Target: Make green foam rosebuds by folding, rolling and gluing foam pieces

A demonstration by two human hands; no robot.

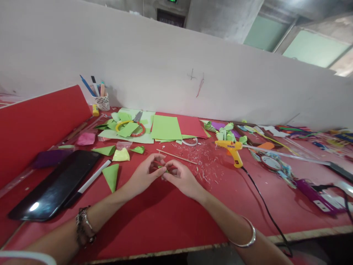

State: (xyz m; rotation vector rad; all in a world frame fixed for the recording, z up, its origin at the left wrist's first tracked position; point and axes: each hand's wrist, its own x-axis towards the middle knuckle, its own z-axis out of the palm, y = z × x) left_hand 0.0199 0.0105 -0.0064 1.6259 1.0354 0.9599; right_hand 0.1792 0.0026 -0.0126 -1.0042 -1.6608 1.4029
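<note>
Head view. Red table (pixel 165 224):
- one yellow glue gun (pixel 233 149), right
- one wooden stick (pixel 176 156), just beyond the hands
- four green paper cones (pixel 111 176), left
- one black tablet (pixel 57 184), near left
- one pen cup (pixel 102 102), far left

Left hand (pixel 145 175) and right hand (pixel 180 177): fingers curled, both pinching one small green paper scrap (pixel 164 169) between them at table centre.

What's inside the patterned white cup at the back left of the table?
The cup holds pens: a blue one, a dark-tipped one, a pinkish one. Their lower ends, and anything at the bottom, are hidden by its wall.
</note>
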